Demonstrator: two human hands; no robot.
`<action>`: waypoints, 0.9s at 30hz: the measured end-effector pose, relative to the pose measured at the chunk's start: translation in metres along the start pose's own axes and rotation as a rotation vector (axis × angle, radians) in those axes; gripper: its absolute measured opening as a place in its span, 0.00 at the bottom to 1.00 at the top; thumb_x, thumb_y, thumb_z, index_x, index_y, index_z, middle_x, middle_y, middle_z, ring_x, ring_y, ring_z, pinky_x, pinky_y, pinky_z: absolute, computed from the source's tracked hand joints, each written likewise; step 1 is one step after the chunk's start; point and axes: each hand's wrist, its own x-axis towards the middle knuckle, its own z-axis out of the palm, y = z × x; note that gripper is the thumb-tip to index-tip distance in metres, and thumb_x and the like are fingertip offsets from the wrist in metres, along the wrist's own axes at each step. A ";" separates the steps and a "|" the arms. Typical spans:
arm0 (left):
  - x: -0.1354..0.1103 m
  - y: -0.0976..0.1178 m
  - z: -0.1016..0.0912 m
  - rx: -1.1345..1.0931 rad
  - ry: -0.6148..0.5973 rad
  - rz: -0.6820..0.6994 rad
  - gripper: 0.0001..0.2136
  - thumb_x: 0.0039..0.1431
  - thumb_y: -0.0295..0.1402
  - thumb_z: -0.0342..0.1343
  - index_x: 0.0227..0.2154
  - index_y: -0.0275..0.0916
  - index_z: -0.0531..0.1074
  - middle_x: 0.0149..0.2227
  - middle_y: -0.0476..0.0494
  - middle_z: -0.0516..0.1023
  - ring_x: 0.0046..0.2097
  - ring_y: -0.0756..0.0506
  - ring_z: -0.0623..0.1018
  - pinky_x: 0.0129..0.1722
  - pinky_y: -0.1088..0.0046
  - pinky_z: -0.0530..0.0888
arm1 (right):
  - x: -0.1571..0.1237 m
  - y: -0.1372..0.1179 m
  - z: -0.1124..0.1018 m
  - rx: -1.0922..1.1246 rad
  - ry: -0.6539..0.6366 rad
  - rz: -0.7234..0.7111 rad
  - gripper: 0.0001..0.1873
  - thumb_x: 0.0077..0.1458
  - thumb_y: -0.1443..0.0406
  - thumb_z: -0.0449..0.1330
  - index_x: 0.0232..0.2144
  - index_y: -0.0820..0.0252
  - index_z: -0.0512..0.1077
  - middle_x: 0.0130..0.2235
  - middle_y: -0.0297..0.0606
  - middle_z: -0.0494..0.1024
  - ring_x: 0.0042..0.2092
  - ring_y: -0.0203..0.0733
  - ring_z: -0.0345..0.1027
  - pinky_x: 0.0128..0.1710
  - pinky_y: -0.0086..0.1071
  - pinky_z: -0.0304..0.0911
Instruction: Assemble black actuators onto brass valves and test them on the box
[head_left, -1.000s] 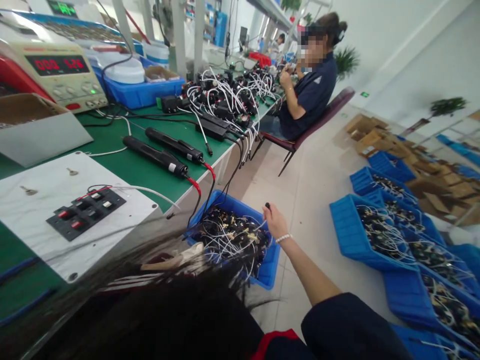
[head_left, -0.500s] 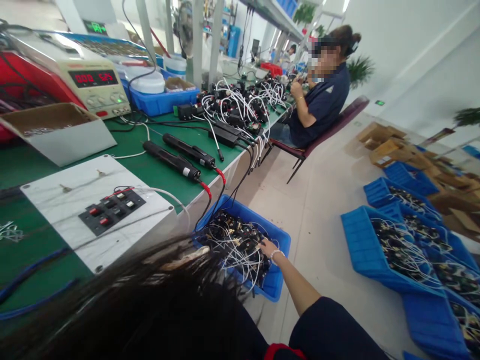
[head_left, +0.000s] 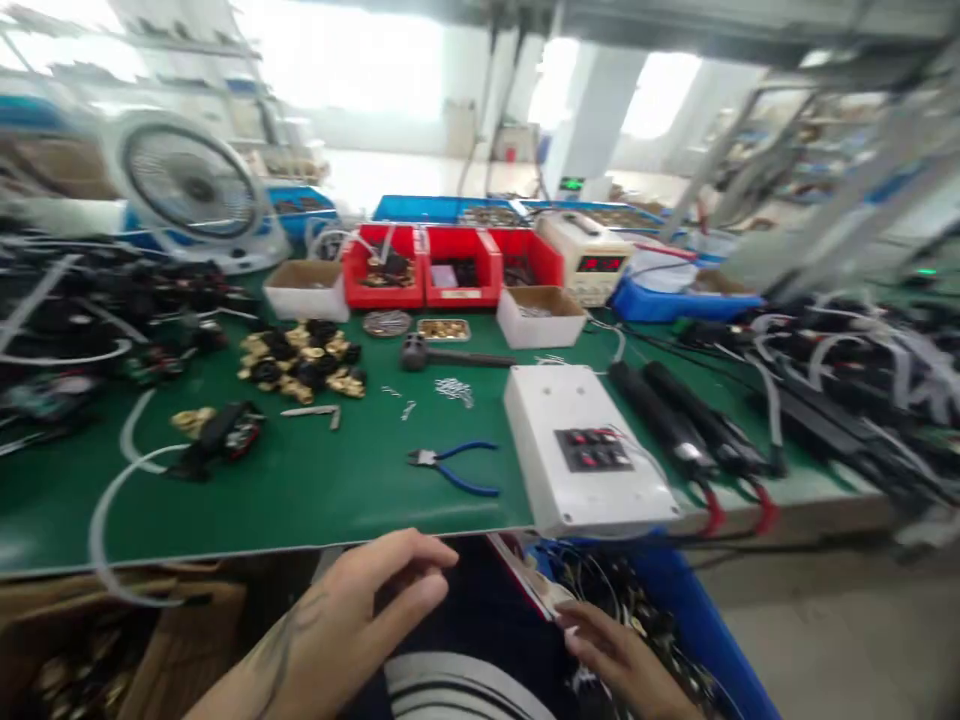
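My left hand (head_left: 367, 600) hovers just off the front edge of the green-topped workbench (head_left: 352, 505), its thumb and fingers apart and nothing held. Lower right, my right hand (head_left: 626, 655) is over the near side of a blue bin (head_left: 712, 630) of black parts with white cables. Its fingers stretch left, slightly bent, beside the red-and-white edge of some cloth (head_left: 525, 580); whether they touch it is unclear. Blue-handled cutting pliers (head_left: 461, 467) lie on the bench beyond my left hand. A black part with a white cable (head_left: 225, 435) lies farther left.
A white switch box (head_left: 585, 450) stands at the bench edge, with two black electric screwdrivers (head_left: 667, 420) beside it. Behind are red bins (head_left: 457, 285), a power supply (head_left: 589, 260) and a fan (head_left: 187, 190). Brass-and-black parts (head_left: 300, 360) sit left; a cardboard box (head_left: 180, 640) is below.
The view has swung from the right-hand aisle and the floor bin to the bench in front. My right hand was inside the blue bin's parts; my left hand has come into view.
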 end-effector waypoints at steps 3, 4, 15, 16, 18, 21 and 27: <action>-0.001 -0.017 -0.048 0.162 0.175 -0.058 0.13 0.64 0.47 0.50 0.42 0.49 0.75 0.39 0.51 0.78 0.41 0.45 0.77 0.43 0.71 0.74 | 0.028 -0.075 0.004 0.096 -0.152 -0.194 0.19 0.59 0.53 0.57 0.49 0.50 0.75 0.46 0.41 0.80 0.46 0.47 0.76 0.48 0.39 0.72; 0.002 -0.025 -0.066 0.219 0.307 -0.057 0.15 0.65 0.47 0.49 0.43 0.46 0.74 0.41 0.49 0.77 0.42 0.45 0.77 0.45 0.70 0.74 | 0.035 -0.097 0.005 0.108 -0.176 -0.248 0.17 0.59 0.53 0.58 0.49 0.49 0.75 0.45 0.40 0.80 0.44 0.46 0.76 0.47 0.38 0.72; 0.036 -0.118 -0.198 0.647 0.400 -0.110 0.40 0.41 0.46 0.65 0.60 0.38 0.63 0.64 0.34 0.62 0.66 0.31 0.60 0.64 0.52 0.59 | 0.085 -0.225 0.041 0.178 -0.441 -0.453 0.10 0.61 0.60 0.59 0.43 0.51 0.76 0.40 0.35 0.80 0.41 0.40 0.74 0.43 0.31 0.70; 0.039 -0.117 -0.201 0.631 0.366 -0.089 0.40 0.41 0.45 0.64 0.60 0.40 0.64 0.62 0.37 0.65 0.64 0.33 0.63 0.64 0.55 0.60 | 0.087 -0.230 0.043 0.182 -0.445 -0.450 0.10 0.61 0.60 0.59 0.43 0.51 0.76 0.40 0.35 0.80 0.41 0.40 0.74 0.44 0.31 0.70; 0.043 -0.114 -0.200 0.600 0.349 -0.063 0.36 0.44 0.44 0.62 0.58 0.40 0.66 0.56 0.38 0.72 0.58 0.35 0.69 0.61 0.56 0.64 | 0.089 -0.238 0.049 0.197 -0.448 -0.440 0.09 0.61 0.60 0.59 0.43 0.51 0.76 0.40 0.34 0.80 0.41 0.39 0.74 0.44 0.30 0.69; 0.043 -0.111 -0.190 0.539 0.431 -0.062 0.32 0.47 0.43 0.60 0.56 0.35 0.68 0.51 0.35 0.75 0.54 0.33 0.71 0.58 0.54 0.66 | 0.093 -0.245 0.060 0.255 -0.411 -0.449 0.11 0.60 0.61 0.60 0.46 0.52 0.74 0.40 0.35 0.80 0.40 0.38 0.73 0.44 0.30 0.69; 0.026 -0.096 -0.156 -0.064 0.626 -0.139 0.30 0.55 0.49 0.56 0.56 0.35 0.67 0.52 0.35 0.75 0.52 0.35 0.75 0.53 0.55 0.71 | 0.109 -0.250 0.075 0.342 -0.196 -0.453 0.28 0.57 0.58 0.63 0.58 0.53 0.64 0.50 0.43 0.75 0.45 0.43 0.73 0.49 0.40 0.71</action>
